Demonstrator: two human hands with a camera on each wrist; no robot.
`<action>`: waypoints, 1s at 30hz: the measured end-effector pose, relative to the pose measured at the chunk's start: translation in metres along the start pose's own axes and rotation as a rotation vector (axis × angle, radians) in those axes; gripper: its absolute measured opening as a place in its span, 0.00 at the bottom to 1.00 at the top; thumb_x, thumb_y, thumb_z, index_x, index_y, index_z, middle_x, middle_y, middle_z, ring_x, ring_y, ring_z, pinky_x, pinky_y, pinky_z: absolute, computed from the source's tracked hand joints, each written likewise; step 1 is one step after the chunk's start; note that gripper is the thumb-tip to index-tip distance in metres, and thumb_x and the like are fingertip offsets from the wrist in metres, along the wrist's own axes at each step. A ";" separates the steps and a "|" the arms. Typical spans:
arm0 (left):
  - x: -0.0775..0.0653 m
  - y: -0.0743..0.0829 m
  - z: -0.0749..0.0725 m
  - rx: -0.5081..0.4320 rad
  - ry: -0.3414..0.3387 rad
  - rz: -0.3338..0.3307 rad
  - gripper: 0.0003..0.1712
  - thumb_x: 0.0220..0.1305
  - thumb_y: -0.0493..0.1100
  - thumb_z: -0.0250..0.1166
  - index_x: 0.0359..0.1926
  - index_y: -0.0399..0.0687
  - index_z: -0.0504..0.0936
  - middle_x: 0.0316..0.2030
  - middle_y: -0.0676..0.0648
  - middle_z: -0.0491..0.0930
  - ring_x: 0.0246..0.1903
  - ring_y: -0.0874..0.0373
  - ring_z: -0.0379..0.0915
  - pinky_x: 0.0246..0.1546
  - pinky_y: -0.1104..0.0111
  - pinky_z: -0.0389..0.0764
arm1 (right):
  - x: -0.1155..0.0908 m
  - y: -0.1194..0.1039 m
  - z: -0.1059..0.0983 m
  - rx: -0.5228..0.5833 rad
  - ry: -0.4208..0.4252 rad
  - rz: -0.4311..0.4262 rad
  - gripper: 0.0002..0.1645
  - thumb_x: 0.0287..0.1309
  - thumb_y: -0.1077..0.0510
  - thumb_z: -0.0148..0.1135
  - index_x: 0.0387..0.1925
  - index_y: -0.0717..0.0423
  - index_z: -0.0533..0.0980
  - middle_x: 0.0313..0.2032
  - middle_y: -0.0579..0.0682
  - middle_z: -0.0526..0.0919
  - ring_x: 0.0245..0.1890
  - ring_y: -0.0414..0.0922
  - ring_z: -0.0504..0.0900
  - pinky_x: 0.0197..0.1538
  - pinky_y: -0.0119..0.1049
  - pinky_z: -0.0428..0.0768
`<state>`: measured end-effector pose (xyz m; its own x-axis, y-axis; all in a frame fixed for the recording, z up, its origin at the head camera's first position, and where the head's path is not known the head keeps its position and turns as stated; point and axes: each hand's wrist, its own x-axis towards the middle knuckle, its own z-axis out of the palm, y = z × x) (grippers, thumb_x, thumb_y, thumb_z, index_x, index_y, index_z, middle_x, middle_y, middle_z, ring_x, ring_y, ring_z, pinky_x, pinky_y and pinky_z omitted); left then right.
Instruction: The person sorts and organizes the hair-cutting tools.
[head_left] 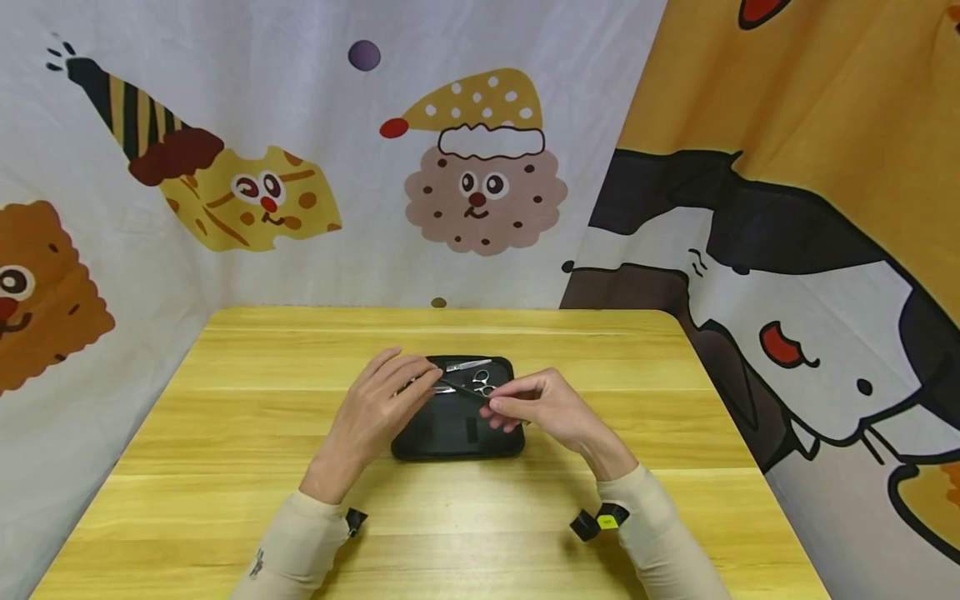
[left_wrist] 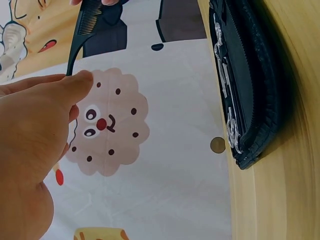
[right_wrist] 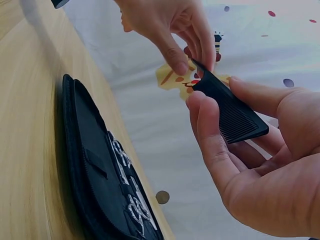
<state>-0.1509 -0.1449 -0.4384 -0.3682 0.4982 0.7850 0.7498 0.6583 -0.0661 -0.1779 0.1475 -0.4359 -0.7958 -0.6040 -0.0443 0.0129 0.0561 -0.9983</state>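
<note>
Appears to be at a two-handed handling stage, holding black comb (right_wrist: 226, 105) up clear of open black case (head_left: 435, 429), pinched finely at the tail by left hand (head_left: 382, 408) and at the toothed end by right hand (head_left: 562, 408), seems to call next for steady release from one side, and shows no legible brand or writing, yellow wrist label (head_left: 607, 522) included

Left grip (left_wrist: 35, 130) pinching comb (left_wrist: 82, 35), black case (left_wrist: 261, 90) on table (left_wrist: 290, 195)
</note>
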 end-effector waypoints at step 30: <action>-0.005 0.004 -0.004 0.034 -0.036 0.012 0.16 0.58 0.27 0.70 0.47 0.41 0.92 0.42 0.43 0.89 0.43 0.50 0.84 0.45 0.58 0.87 | -0.001 -0.001 0.001 -0.016 -0.018 0.041 0.18 0.67 0.56 0.68 0.48 0.68 0.87 0.39 0.62 0.91 0.36 0.60 0.88 0.40 0.55 0.87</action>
<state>-0.1437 -0.1466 -0.4404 -0.3790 0.5258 0.7615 0.7352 0.6708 -0.0972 -0.1766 0.1469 -0.4355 -0.7837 -0.6151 -0.0858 0.0355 0.0935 -0.9950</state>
